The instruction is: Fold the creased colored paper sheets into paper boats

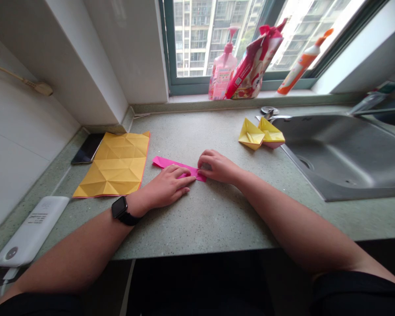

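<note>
A narrow folded strip of pink paper [166, 163] lies on the grey-green counter [200, 215]. My left hand [166, 186] rests flat on the strip's middle, fingers stretched out and pressing it down. My right hand [217, 166] sits at the strip's right end with fingers curled, pinching or pressing the paper's edge. A black watch [120, 207] is on my left wrist. A creased yellow paper sheet [116, 163] lies flat to the left of the strip.
Two folded yellow paper boats [261, 134] stand by the steel sink [345, 153] at right. A dark phone [87, 148] and a white power bank [31, 230] lie at left. A pink pump bottle [221, 74], a red pouch [253, 63] and an orange-capped bottle [299, 66] stand on the sill.
</note>
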{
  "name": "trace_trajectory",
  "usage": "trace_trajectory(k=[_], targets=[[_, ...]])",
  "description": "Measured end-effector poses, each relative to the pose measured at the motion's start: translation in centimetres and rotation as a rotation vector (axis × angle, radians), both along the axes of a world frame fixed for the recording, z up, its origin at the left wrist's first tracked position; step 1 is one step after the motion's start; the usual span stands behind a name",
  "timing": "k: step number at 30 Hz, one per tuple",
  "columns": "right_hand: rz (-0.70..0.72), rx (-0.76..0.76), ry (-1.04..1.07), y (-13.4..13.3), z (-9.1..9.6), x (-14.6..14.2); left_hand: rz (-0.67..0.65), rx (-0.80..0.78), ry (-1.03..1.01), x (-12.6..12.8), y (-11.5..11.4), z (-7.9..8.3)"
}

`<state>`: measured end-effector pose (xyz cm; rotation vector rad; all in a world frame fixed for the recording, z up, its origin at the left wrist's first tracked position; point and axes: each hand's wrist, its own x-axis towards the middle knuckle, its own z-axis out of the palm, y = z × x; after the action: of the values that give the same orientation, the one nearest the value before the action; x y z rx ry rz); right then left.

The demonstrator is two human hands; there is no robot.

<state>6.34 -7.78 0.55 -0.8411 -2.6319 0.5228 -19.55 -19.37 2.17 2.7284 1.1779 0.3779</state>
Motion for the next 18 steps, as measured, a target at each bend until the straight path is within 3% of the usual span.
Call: trace_trajectory(k=[9, 18], targets=[[-0.021, -0.016, 0.075, -0.3, -1.4, -0.4, 0.012, -0.009, 0.002, 0.0, 0.0, 0.0], [-0.095, -0.086, -0.058, 0.7, -2.0, 0.3, 0.009, -0.024, 0.007, 0.1, 0.0, 0.2]])
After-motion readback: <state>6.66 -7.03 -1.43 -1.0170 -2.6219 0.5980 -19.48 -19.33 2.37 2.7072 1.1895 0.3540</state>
